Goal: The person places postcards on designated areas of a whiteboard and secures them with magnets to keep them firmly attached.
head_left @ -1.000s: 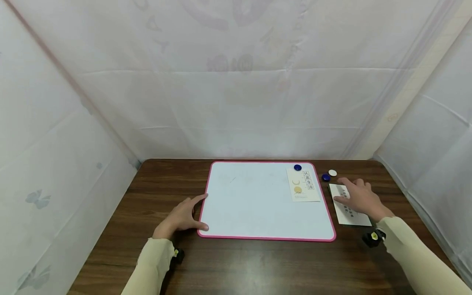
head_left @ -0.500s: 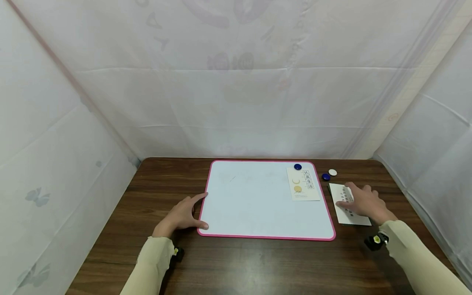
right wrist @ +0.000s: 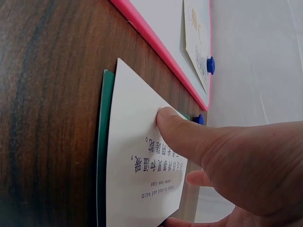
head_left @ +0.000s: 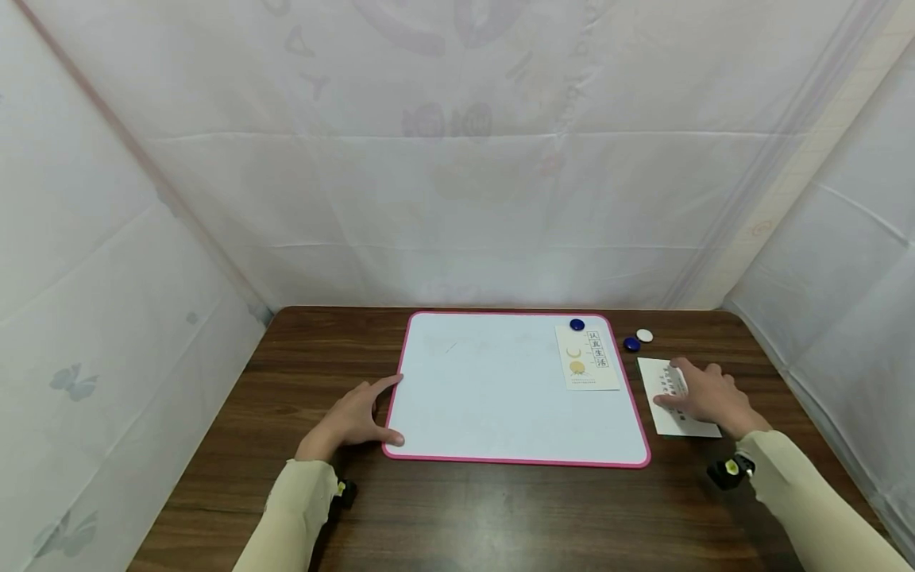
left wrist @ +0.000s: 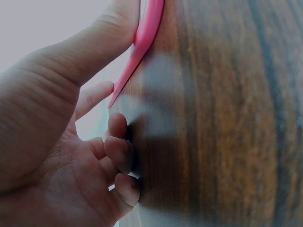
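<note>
In the head view, the left hand (head_left: pixel 352 419) touches the left side of a pink-framed whiteboard (head_left: pixel 486 421), with thumb and index finger spread. Its other fingers are loosely bent beside the frame in the left wrist view. At the right, the right hand (head_left: pixel 715 397) grips a white printed card (head_left: pixel 686 425). The thumb (right wrist: pixel 173 124) lies on the card's printed face, and the other fingers reach its far side, partly hidden by the hand. Beneath the white card, a green card (right wrist: pixel 105 99) shows along the edge.
Another printed card (head_left: pixel 589 373) lies on the whiteboard, with a blue round magnet (head_left: pixel 577 325) at its top. A second blue magnet (head_left: pixel 632 344) and a white magnet (head_left: pixel 645 335) sit on the wooden table (head_left: pixel 500 516). White curtains (head_left: pixel 457 199) enclose the table's back and sides.
The right hand has drawn slightly right and its fingers have closed in over the white card, which has shifted a little. The left hand has stayed at the whiteboard's edge.
</note>
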`<action>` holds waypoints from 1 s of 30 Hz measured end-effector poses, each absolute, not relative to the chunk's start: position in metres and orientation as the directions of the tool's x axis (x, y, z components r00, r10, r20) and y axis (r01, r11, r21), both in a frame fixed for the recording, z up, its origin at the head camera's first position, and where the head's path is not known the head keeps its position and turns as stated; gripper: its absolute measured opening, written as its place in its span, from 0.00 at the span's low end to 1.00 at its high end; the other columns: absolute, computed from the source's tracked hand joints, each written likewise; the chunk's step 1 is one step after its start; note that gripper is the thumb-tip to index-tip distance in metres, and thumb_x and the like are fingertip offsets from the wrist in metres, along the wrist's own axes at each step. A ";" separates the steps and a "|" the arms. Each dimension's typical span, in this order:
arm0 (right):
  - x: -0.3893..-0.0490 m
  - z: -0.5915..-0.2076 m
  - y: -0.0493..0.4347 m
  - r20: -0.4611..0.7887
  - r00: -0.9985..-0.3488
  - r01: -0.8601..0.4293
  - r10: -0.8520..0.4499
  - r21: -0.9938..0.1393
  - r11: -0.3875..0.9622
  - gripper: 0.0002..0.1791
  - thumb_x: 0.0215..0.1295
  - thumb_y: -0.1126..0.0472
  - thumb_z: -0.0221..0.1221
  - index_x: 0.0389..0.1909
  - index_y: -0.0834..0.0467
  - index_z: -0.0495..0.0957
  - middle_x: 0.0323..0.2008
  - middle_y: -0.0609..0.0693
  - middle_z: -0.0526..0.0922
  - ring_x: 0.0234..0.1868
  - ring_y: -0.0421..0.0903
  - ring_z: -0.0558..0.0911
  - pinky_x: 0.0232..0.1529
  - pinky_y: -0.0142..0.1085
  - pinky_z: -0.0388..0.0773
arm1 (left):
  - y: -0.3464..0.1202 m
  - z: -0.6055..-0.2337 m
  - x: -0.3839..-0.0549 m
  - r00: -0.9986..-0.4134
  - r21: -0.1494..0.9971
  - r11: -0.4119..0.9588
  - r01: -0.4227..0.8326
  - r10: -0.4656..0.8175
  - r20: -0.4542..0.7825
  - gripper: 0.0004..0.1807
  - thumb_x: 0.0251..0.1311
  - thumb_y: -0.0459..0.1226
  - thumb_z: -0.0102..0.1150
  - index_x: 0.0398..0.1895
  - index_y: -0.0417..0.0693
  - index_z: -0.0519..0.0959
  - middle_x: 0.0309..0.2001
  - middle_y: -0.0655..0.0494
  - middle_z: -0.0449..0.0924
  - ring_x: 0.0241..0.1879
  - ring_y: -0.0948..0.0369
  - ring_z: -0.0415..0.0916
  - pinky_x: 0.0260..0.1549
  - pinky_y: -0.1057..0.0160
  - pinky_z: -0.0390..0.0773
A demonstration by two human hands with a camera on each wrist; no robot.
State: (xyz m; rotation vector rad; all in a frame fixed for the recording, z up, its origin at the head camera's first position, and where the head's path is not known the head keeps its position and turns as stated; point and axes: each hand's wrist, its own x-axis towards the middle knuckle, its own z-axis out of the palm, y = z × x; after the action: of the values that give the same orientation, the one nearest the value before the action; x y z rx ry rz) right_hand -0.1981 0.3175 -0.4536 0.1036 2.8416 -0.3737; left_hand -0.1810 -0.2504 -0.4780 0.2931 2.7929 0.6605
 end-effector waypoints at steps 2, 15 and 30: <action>-0.199 -0.454 0.318 -0.282 -0.959 0.109 0.037 -0.245 0.963 0.51 0.53 0.35 0.64 0.67 0.63 0.57 0.50 0.81 0.61 0.45 0.73 0.66 0.37 0.65 0.69 | -0.251 -0.478 -0.181 -0.946 0.464 0.875 0.136 0.253 -0.200 0.61 0.30 0.62 0.76 0.73 0.63 0.58 0.58 0.41 0.70 0.54 0.48 0.72 0.52 0.40 0.72; -0.202 -0.453 0.318 -0.296 -0.954 0.133 0.054 -0.253 0.958 0.48 0.53 0.39 0.66 0.66 0.63 0.58 0.52 0.82 0.60 0.47 0.74 0.65 0.39 0.67 0.69 | -0.252 -0.478 -0.180 -0.946 0.462 0.875 0.146 0.260 -0.192 0.60 0.31 0.62 0.76 0.73 0.63 0.59 0.59 0.40 0.70 0.55 0.46 0.72 0.51 0.39 0.72; -0.201 -0.454 0.320 -0.296 -0.954 0.135 0.052 -0.268 0.954 0.48 0.52 0.39 0.67 0.65 0.63 0.58 0.52 0.82 0.59 0.48 0.75 0.64 0.39 0.66 0.68 | -0.250 -0.477 -0.180 -0.948 0.459 0.877 0.142 0.254 -0.191 0.60 0.30 0.62 0.76 0.73 0.63 0.59 0.55 0.43 0.71 0.51 0.49 0.73 0.50 0.41 0.73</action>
State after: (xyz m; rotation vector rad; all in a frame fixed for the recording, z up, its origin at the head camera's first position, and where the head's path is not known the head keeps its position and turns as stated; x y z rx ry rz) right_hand -0.2007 0.3199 -0.4539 0.1378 2.8186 -0.4151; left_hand -0.1803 -0.2503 -0.4766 0.3008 2.8020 0.6577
